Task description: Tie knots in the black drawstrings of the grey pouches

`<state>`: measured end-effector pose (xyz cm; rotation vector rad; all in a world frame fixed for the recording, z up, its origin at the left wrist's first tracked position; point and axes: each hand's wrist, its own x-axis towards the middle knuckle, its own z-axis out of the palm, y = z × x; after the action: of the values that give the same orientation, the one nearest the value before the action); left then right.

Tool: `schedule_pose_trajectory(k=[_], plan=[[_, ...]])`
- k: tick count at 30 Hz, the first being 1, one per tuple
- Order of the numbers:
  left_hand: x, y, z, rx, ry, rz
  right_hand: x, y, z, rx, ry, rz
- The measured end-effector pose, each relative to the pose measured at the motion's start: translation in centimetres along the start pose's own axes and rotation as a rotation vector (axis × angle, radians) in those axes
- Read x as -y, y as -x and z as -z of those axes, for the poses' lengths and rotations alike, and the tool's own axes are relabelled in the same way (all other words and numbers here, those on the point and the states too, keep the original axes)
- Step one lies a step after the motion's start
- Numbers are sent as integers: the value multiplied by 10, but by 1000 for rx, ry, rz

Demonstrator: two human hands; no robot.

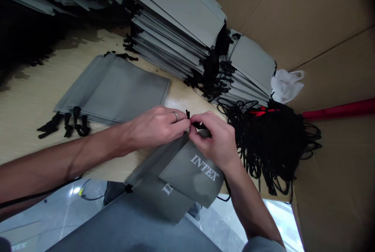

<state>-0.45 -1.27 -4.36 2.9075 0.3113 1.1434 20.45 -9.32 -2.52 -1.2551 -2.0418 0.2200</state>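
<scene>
At the table's edge, a grey drawstring bag (190, 174) printed INTEX hangs below my hands. Its black cord (188, 114) pokes up between my fingertips. My left hand (164, 127), with a ring on one finger, pinches at the cord. Thumb and fingers of my right hand (215, 136) are closed round the cord beside it, at the bag's top corner. Under this bag lies a second grey bag (175, 201), its printing partly covered. The exact shape of the cord between my fingers is hidden.
Grey bags with knotted black cords lie in a flat pile (117, 84) on the wooden table (96, 41). Taller bag stacks (175, 13) stand behind. At the right are a heap of black cords (266, 142), a white plastic bag (287, 84) and a cardboard wall (331, 60).
</scene>
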Motion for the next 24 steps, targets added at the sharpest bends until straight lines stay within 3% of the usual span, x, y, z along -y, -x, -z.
schedule_pose_trajectory(k=[6, 9, 14, 19, 21, 24], plan=[[4, 2, 0, -7, 39, -53, -5, 1, 1, 49, 42, 97], [4, 1, 3, -26, 116, -11, -4, 2, 3, 31, -67, -39], [0, -6, 13, -16, 294, 191, -3, 3, 5, 21, -367, -348], [-3, -12, 15, -74, 547, 407, -3, -2, 4, -26, -593, -428], [-3, -11, 11, -86, 454, 383, -3, -2, 2, -55, -555, -441], [-3, -6, 5, -103, 169, 198, -2, 2, -3, -121, -376, -427]])
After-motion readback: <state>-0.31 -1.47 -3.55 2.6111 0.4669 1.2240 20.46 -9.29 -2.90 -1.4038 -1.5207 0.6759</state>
